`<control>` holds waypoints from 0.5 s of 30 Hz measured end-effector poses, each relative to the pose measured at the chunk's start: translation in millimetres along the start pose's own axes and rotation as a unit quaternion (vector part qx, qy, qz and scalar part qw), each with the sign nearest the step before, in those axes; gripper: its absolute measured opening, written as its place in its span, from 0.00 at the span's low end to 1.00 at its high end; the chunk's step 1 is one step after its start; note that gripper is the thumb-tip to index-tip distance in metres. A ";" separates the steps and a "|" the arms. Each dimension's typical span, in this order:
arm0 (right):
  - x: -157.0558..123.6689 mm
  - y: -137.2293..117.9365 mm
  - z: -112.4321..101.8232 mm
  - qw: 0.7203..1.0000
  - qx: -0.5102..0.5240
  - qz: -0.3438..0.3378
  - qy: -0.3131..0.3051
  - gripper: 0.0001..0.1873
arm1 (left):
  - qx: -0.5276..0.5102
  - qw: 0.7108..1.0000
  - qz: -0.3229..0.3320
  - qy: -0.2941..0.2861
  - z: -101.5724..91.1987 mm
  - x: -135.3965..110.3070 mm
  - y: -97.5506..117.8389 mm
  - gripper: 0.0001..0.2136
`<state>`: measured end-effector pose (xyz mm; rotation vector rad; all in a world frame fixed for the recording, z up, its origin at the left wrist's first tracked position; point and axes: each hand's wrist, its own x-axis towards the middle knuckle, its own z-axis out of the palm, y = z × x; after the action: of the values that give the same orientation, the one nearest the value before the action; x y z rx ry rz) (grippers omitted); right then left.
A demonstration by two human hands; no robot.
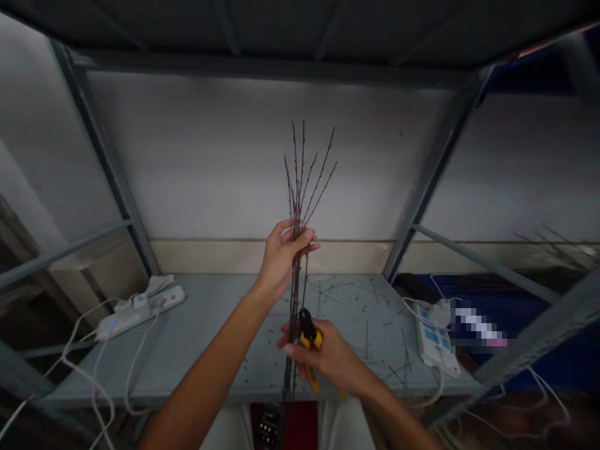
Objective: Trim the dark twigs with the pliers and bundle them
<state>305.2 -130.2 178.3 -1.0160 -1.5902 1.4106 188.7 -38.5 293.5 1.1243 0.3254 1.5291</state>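
A bundle of thin dark twigs (295, 281) with small buds stands nearly upright in front of me, its tips fanned out against the wall. My left hand (288, 247) is closed round the upper part of the bundle. Lower down, my right hand (328, 356) holds a pair of pliers-like cutters (309, 331) with black jaws and yellow-and-black handles. The jaws point up beside the stems. Thumb and fingers of that hand also reach the lower stems; how firmly they press on them I cannot tell. The bundle's lower ends hang past the front edge, above my lap.
Cut twig bits (368, 337) lie scattered over the grey shelf (210, 337). A white power strip (140, 312) with cables is at left, another (435, 340) at right. Metal posts (431, 169) frame the shelf, with a board overhead. More twigs (506, 281) lie at far right.
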 end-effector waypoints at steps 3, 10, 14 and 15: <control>-1.8 -0.2 16.8 0.996 0.050 -0.033 0.064 0.19 | 0.074 0.997 -0.002 -0.009 0.7 -14.7 -4.3 0.24; -52.7 -30.6 -37.6 0.913 0.175 -0.111 0.353 0.12 | 0.333 0.873 -0.242 -0.262 -59.0 -134.7 -4.9 0.21; -102.6 -22.1 -66.6 0.860 0.180 -0.091 0.469 0.11 | 0.436 0.812 -0.250 -0.297 -79.3 -174.8 -1.2 0.11; -114.6 -15.8 -71.3 0.852 0.173 -0.071 0.489 0.11 | 0.458 0.805 -0.231 -0.298 -80.5 -177.1 0.0 0.13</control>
<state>414.2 -209.3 196.6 -1.0969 -0.6065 0.7829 105.8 -164.4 170.5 2.0174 0.8734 0.4654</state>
